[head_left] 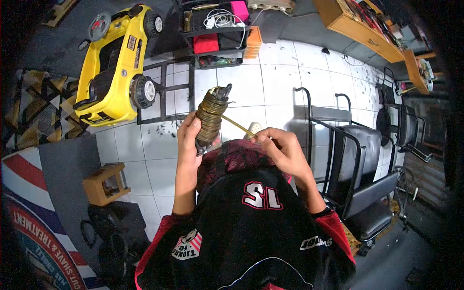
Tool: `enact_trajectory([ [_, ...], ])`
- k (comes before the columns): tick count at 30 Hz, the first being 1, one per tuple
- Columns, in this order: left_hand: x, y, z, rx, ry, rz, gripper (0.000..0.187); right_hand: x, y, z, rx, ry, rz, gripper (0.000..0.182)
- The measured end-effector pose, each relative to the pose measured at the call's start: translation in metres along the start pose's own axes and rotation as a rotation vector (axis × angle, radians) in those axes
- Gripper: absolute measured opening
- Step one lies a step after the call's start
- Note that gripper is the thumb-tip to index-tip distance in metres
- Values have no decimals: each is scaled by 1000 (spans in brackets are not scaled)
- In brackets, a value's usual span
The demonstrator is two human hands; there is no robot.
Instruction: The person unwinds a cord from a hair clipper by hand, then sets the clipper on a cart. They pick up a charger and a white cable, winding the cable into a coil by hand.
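Observation:
My left hand grips a cylindrical coil of brownish copper wire, held upright in front of my chest, with a dark metal piece sticking out of its top. A thin strand of wire runs from the coil down to the right. My right hand pinches the end of that strand, fingers closed around it, a short way right of the coil. Both forearms rise from my black and red jersey.
A yellow toy ride-on car sits on the white tiled floor at upper left. A shelf of tools and cables stands at the top. Black chairs are to the right, a small wooden stool to the left.

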State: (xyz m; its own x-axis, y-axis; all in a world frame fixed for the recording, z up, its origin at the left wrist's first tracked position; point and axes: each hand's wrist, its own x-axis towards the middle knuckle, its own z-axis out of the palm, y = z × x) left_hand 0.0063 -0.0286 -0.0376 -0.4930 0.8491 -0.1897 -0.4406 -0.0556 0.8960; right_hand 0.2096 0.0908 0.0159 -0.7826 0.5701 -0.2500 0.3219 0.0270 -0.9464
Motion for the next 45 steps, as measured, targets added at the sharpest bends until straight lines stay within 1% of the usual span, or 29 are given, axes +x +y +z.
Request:
enact_trajectory([
  [4, -2, 1, 6, -32, 46, -43, 48, -2, -7, 0, -77, -56, -66, 17],
  [6, -1, 1, 10, -91, 63, -80, 45, -2, -3, 4, -52, -58, -77, 17],
  [7, -1, 0, 8, -101, 34, -109, 44, -2, -2, 5, -40, -58, -84, 17],
  [9, 1, -4, 0, -121, -28, -165, 43, -3, -7, 7, -6, -83, -8, 17],
  [12, -1, -13, 5, 145, 68, -49, 42, -7, -19, 9, 37, -120, 90, 18],
  [13, 0, -10, 8, 252, 66, 4, 42, -7, -22, 9, 49, -135, 119, 19],
  [16, 5, -14, 8, 443, 89, 124, 41, -11, -22, 11, 8, -165, -47, 20],
  [17, 5, -10, 8, 459, 101, 99, 43, -11, -27, 10, -19, -136, -107, 19],
  [20, 4, -9, 1, 504, 16, 44, 46, -10, -32, 8, -29, -171, -125, 18],
  [21, 5, -9, 1, 615, -19, 103, 49, -8, -33, 7, -42, -178, -142, 18],
  [22, 4, -6, 1, 739, -78, 51, 51, -6, -33, 7, -55, -186, -159, 18],
  [23, 2, -2, 4, 782, -138, 81, 52, -4, -33, 7, -67, -195, -177, 18],
  [24, 1, 0, 6, 825, -199, 112, 53, 0, -33, 7, -66, -163, -196, 19],
  [26, -4, -8, 6, 772, -279, 101, 56, 8, -33, 7, -64, -94, -233, 20],
  [27, -5, -6, 10, 842, -311, 39, 56, 14, -34, 3, -78, -83, -227, 22],
  [28, -7, -2, 16, 912, -344, -24, 56, 15, -42, 1, -140, -51, -140, 24],
  [29, -7, 6, 21, 895, -436, 7, 57, 20, -39, 0, -184, -22, -147, 24],
  [32, -8, 0, 25, 951, -483, 53, 52, 28, -37, 0, -318, 67, -166, 24],
  [34, -9, 1, 25, 962, -509, 69, 54, 34, -24, 2, -390, 117, -207, 23],
  [38, -8, 4, 24, 1003, -517, 162, 54, 46, -11, 1, -457, 135, -127, 24],
  [39, -9, 4, 23, 1006, -518, 185, 54, 49, -2, 2, -428, 157, -146, 25],
  [42, -10, 14, 29, 929, -467, 109, 51, 57, 9, 2, -490, 118, -93, 30],
  [45, -9, 15, 29, 920, -523, 197, 59, 66, 31, 0, -402, 60, -144, 32],
])
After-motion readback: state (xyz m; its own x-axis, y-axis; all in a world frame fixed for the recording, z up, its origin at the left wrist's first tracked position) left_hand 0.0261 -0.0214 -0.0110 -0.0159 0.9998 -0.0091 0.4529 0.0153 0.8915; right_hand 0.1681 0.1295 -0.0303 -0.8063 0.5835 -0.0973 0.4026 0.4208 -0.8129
